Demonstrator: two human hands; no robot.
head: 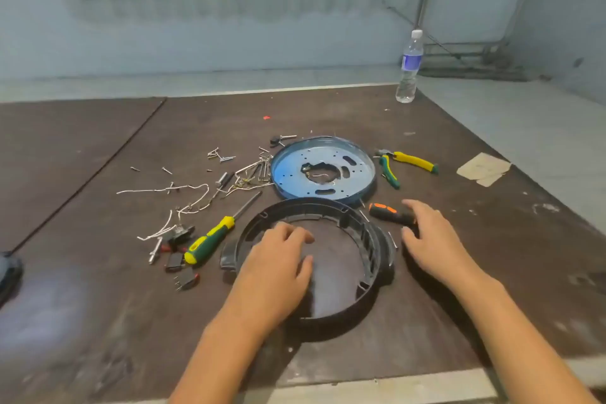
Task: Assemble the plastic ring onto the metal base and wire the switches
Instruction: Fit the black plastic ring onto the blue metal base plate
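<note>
Over the plastic ring (373,249), left hand (278,266) open; right hand (433,239) open alongside.

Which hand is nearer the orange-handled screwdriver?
Right. The right hand has its fingertips at the black end of the orange-handled screwdriver; the left hand is farther off, over the plastic ring.

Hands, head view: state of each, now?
Left hand: open, lying over the plastic ring, gripping nothing.
Right hand: open, fingers at the orange screwdriver, not gripping it.
</note>
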